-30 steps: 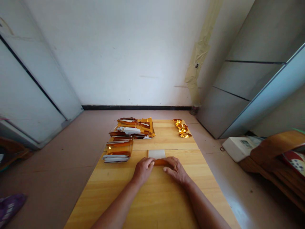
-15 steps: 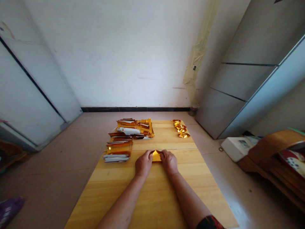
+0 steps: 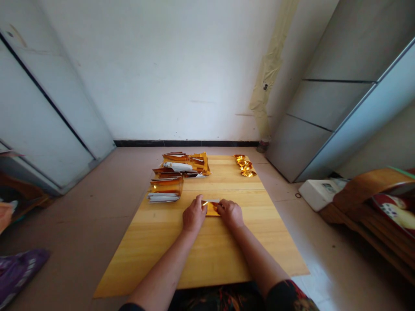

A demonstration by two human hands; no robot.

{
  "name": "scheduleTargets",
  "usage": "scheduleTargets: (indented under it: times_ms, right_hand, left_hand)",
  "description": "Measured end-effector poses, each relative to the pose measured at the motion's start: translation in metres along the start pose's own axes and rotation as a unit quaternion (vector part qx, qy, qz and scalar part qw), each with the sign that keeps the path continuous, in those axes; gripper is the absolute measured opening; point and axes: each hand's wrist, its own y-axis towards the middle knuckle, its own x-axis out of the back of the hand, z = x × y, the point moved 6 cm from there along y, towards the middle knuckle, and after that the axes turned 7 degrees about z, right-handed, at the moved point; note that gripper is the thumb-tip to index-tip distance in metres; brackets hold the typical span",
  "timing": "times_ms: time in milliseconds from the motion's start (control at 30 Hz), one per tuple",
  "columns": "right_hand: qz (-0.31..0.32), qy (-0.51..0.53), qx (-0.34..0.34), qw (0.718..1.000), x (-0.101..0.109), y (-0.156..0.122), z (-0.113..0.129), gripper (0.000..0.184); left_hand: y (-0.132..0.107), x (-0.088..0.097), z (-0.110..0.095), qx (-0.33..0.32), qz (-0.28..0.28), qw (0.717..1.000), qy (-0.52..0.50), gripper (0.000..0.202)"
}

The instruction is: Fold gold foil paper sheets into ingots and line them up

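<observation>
A small folded sheet of gold foil paper (image 3: 212,210) lies near the middle of the wooden table, its pale back showing along the far edge. Gripping its left end is my left hand (image 3: 193,214), fingers closed. My right hand (image 3: 231,213) is closed on the right end, thumb and fingertips pressed to the foil. Beyond my left hand lie stacks of gold foil sheets (image 3: 166,185), with more foil sheets (image 3: 194,164) behind them. Several shiny folded gold foil pieces (image 3: 247,166) sit in a row at the table's far right corner.
The wooden table (image 3: 155,255) stands before a white wall (image 3: 168,77). A grey refrigerator (image 3: 311,125) is at the right, with a white box (image 3: 314,194) and a wooden chair (image 3: 359,207) near it. A purple bag (image 3: 22,274) lies on the floor at left.
The foil's raised point between my hands has given way to a flatter strip with a pale far edge. My view has tilted down slightly, showing the table's near edge.
</observation>
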Motion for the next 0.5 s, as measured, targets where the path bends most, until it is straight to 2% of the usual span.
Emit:
scheduleTargets:
  times_ms: [100, 200, 367, 500]
  right_hand:
    - [-0.022, 0.028, 0.01, 0.999, 0.003, 0.007, 0.0, 0.021]
    - [-0.031, 0.011, 0.006, 0.999, 0.004, 0.015, 0.004, 0.022]
    - [-0.026, -0.043, -0.043, 0.998, 0.003, 0.019, 0.008, 0.017]
    - [-0.001, -0.048, -0.048, 0.998, 0.003, 0.019, 0.009, 0.014]
  left_hand:
    - [0.001, -0.002, -0.002, -0.001, 0.007, 1.0, 0.019, 0.036]
    - [0.005, -0.005, 0.0, 0.01, 0.013, 0.999, 0.028, 0.036]
    - [0.014, -0.009, 0.003, 0.031, 0.053, 0.993, 0.104, 0.038]
    - [0.014, -0.002, 0.004, 0.062, 0.041, 0.991, 0.11, 0.035]
